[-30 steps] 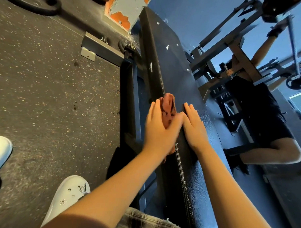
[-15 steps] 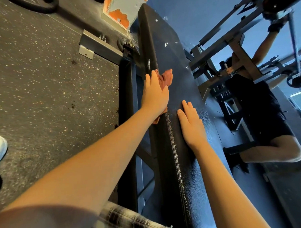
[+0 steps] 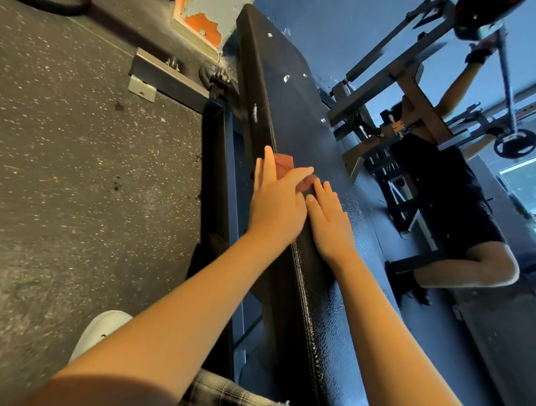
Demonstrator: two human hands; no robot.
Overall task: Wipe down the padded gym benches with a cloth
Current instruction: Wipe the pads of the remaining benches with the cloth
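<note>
Pressing with straight, slightly spread fingers, the left hand pins a reddish cloth on the left edge of the bench pad. The right hand lies flat just beside it, fingers together. The pad's long axis runs away from the person, bare beyond the cloth; speckled floor lies left.

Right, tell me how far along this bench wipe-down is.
Midway, by the look of it. Done, probably: the near stretch of the bench pad glistens along its seam, as if just wiped. In hand: the left hand presses the red cloth on the pad's left edge, about mid-length; the right hand rests flat beside it. Left: the far end, where white flecks show.
</note>
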